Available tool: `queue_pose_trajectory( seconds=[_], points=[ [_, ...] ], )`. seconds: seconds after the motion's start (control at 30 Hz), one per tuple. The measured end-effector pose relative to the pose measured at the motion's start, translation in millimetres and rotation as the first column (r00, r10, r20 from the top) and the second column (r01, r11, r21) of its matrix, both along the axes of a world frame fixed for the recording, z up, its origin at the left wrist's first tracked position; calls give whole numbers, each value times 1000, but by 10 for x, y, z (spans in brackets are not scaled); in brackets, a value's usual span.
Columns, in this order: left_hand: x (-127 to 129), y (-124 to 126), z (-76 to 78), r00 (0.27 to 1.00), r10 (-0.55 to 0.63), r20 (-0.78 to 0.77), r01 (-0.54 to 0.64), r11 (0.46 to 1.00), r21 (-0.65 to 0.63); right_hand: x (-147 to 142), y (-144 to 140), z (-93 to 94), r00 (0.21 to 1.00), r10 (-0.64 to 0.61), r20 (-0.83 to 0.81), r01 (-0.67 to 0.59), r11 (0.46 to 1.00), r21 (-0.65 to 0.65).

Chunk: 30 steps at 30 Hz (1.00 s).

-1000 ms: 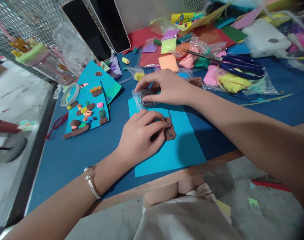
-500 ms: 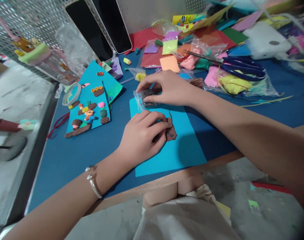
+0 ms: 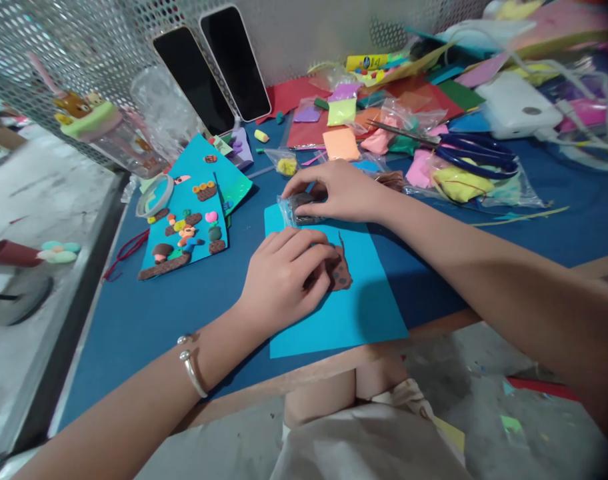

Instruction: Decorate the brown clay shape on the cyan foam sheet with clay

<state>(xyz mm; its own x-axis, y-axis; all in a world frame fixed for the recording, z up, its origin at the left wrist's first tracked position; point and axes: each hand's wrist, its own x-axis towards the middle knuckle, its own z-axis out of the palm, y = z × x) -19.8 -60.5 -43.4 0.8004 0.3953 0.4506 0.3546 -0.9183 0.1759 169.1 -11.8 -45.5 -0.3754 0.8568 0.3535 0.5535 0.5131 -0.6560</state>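
Brown clay (image 3: 340,269), flattened into a small spotted patch, lies on a blue paper sheet (image 3: 354,313) that serves as the landmark on the dark blue worktop (image 3: 149,320). Over the middle of the sheet, the left hand (image 3: 284,277) is curled with its fingers bent in and its fingertips pressing on the left edge of the clay; a silver bracelet (image 3: 191,367) sits on that wrist. At the far edge of the sheet, the right hand (image 3: 341,190) pinches a small clear bag (image 3: 299,208) holding a dark lump, thumb below and fingers arched over the top, and the bag rests partly on the sheet's far left corner.

Left of the sheet lies a second blue card (image 3: 189,220) dotted with small clay figures (a brown strip runs along its near edge), and a clear tape ring (image 3: 155,195) lies just beside the card's far left side. Beyond the sheet, well apart from it, are blue scissors (image 3: 477,152), bags of coloured clay and coloured paper scraps. Two dark phones (image 3: 237,63) lean against a perforated metal panel farther back.
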Motion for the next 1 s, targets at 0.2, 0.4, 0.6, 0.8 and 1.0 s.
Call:
queue_pose_trajectory(
  seconds=[0.2, 0.4, 0.6, 0.8, 1.0],
  points=[
    [-15, 26, -9, 993, -70, -99, 74, 996, 41, -9, 9, -13, 1000, -22, -7, 21, 999, -26],
    [-16, 7, 25, 979, -55, -196, 93, 978, 187, 4, 36, -64, 999, -2, -38, 2, 1000, -8],
    [-39, 19, 6, 994, -50, -95, 61, 990, 124, 4, 19, -64, 998, 7, -58, -7, 1000, -4],
    [-55, 55, -23, 997, -72, -33, 72, 997, -20, -3, -2, -19, 996, -70, -49, 71, 997, 16],
    [-42, 3, -49, 997, -76, 23, 78, 990, -120, 91, 62, -37, 955, -280, -97, 291, 947, 134]
  ],
)
